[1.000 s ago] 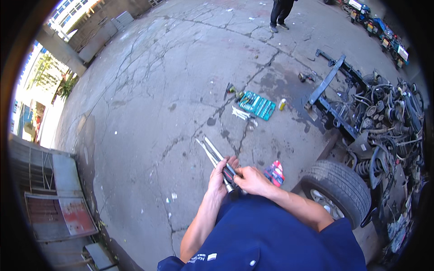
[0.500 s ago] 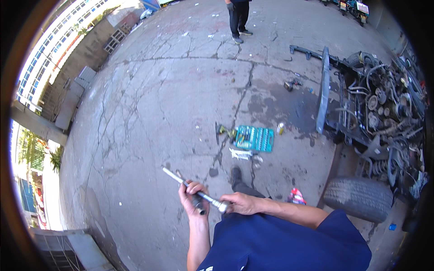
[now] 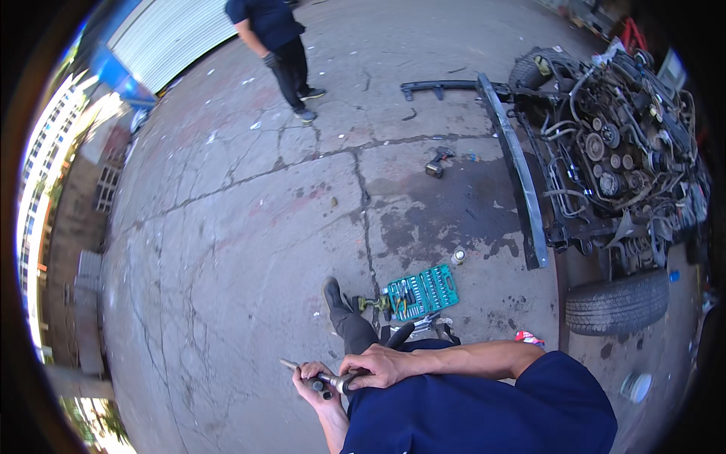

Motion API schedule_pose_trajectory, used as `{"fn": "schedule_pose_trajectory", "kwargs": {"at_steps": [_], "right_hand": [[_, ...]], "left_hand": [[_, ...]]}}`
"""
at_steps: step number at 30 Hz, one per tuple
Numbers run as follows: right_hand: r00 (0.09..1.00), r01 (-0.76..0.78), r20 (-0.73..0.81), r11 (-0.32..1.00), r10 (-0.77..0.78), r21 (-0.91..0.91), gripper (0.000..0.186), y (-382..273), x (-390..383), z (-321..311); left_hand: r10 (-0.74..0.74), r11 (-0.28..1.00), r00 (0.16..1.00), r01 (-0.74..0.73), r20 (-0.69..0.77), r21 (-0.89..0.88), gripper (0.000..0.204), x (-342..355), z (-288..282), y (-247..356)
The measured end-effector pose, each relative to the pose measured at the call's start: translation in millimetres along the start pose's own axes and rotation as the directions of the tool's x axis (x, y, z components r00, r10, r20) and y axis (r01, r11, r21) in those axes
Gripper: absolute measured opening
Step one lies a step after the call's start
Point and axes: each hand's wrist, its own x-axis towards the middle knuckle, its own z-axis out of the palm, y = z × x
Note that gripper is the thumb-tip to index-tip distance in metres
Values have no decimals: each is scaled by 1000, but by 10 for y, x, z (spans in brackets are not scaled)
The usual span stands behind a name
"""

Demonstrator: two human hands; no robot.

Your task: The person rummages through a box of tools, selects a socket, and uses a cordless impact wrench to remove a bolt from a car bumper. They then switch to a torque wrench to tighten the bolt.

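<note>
A long silver socket wrench (image 3: 342,385) lies across both my hands in front of my body, its thin bar pointing out to the left. My left hand (image 3: 313,384) is closed round the bar and also holds a short dark socket (image 3: 326,394) beneath it. At the wrench's head end, my right hand (image 3: 378,366) has its fingers wrapped round the tool. A dark handle-like part shows just under the right fingers; its full shape is hidden.
On the cracked concrete by my feet lie an open green socket set case (image 3: 423,293), a yellow-green power tool (image 3: 370,304) and several wrenches (image 3: 417,327). To the right stand a vehicle frame with engine (image 3: 605,151) and a tyre (image 3: 617,304). Another person (image 3: 283,57) stands ahead.
The view has turned right and come nearer the tool case and the vehicle frame. My hands, still on the wrench, are lower and closer to my body. A foot has stepped forward.
</note>
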Motion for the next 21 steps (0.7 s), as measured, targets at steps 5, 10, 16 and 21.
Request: {"fn": "schedule_pose_trajectory", "kwargs": {"at_steps": [5,10,16,21], "right_hand": [[915,150,-333,958,-228,-244,36,566,1063,-1006],[740,-8,-638,945,-214,-326,40,575,2263,-2218],[596,-306,-766,815,-239,-492,52,466,2814,-3417],[-56,-559,-916,748,397,358,47,1809,2489,-4241]], "left_hand": [[-305,927,951,310,-59,212,15,2038,1036,-351],[-657,672,723,690,-211,270,14,3977,2451,-1129],[-630,399,770,431,-99,809,15,5328,3822,-2168],[-620,-129,779,11,-89,992,25,6130,4072,-2835]]}}
